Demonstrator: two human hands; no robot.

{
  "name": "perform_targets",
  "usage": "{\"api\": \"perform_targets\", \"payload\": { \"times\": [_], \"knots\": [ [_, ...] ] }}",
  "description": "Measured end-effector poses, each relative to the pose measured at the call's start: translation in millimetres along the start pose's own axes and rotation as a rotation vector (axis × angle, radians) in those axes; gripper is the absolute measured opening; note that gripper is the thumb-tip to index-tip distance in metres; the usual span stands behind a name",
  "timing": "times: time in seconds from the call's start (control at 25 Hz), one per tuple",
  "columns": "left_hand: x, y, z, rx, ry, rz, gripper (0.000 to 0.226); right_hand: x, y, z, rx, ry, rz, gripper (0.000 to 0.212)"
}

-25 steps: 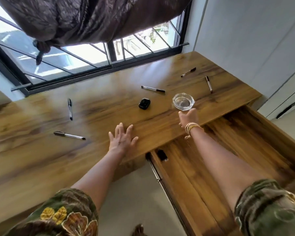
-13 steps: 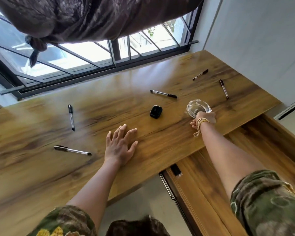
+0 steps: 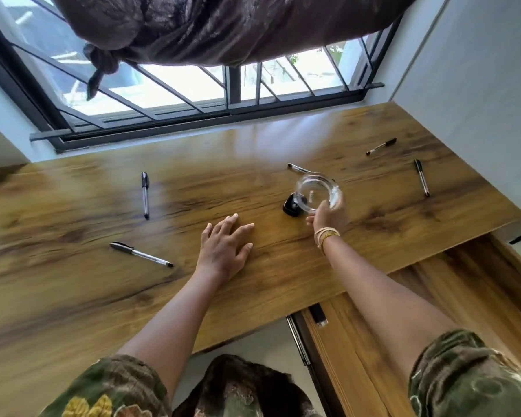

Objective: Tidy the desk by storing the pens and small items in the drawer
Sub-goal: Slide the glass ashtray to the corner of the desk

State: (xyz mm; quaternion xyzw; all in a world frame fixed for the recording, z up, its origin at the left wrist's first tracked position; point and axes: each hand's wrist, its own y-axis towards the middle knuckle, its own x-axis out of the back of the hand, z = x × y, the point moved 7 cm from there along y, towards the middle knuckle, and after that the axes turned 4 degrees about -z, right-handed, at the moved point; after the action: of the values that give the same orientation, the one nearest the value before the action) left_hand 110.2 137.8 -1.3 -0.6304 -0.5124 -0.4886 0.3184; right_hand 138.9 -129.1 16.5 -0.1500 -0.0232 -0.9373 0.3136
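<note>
My right hand grips a clear glass ashtray and holds it tilted above the wooden desk. Behind the glass lies a small black case and a pen, partly hidden. My left hand rests flat on the desk, fingers spread, holding nothing. Other pens lie scattered: one near left, one far left, two at the right. The open wooden drawer sits at the lower right, with a small black item at its front corner.
A barred window with a bunched dark curtain runs along the desk's far edge. A white wall bounds the right side. The drawer's metal rail juts out below the desk edge.
My right hand closed on the glass ashtray and lifted it off the desk, tilting it. My left hand stayed flat on the desk. The view shifted as my head moved.
</note>
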Motion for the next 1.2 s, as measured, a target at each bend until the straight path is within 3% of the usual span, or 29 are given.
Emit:
{"api": "perform_targets", "payload": {
  "times": [0.08, 0.24, 0.32, 0.44, 0.56, 0.76, 0.96, 1.2],
  "knots": [
    [10, 11, 8, 0.075, -0.22, 0.016, 0.04, -31, -42, 17, 0.109, -0.083, 0.145, 0.051],
    [54, 6, 64, 0.479, -1.028, -0.123, 0.039, -90, -127, 40, 0.37, -0.213, 0.388, 0.037],
    [70, -15, 101, 0.604, -1.214, -0.126, 0.037, -120, -172, 51, 0.504, -0.194, 0.51, 0.035],
    [97, -56, 163, 0.672, -1.174, -0.157, 0.034, -160, -241, 64, 0.625, -0.181, 0.626, 0.034],
    [115, -99, 228, 0.783, -1.082, -0.288, 0.021, -199, -308, 70, 0.655, -0.217, 0.767, 0.028],
    [138, -176, 328, 0.956, -0.901, -0.491, 0.032, -259, -412, 70, 0.622, -0.383, 1.085, 0.034],
    [166, -228, 378, 1.14, -0.781, -0.631, 0.042, -299, -483, 65, 0.556, -0.404, 1.184, 0.035],
    [185, -255, 418, 1.279, -0.712, -0.765, 0.036, -336, -531, 72, 0.656, -0.482, 1.228, 0.041]
  ]
}}
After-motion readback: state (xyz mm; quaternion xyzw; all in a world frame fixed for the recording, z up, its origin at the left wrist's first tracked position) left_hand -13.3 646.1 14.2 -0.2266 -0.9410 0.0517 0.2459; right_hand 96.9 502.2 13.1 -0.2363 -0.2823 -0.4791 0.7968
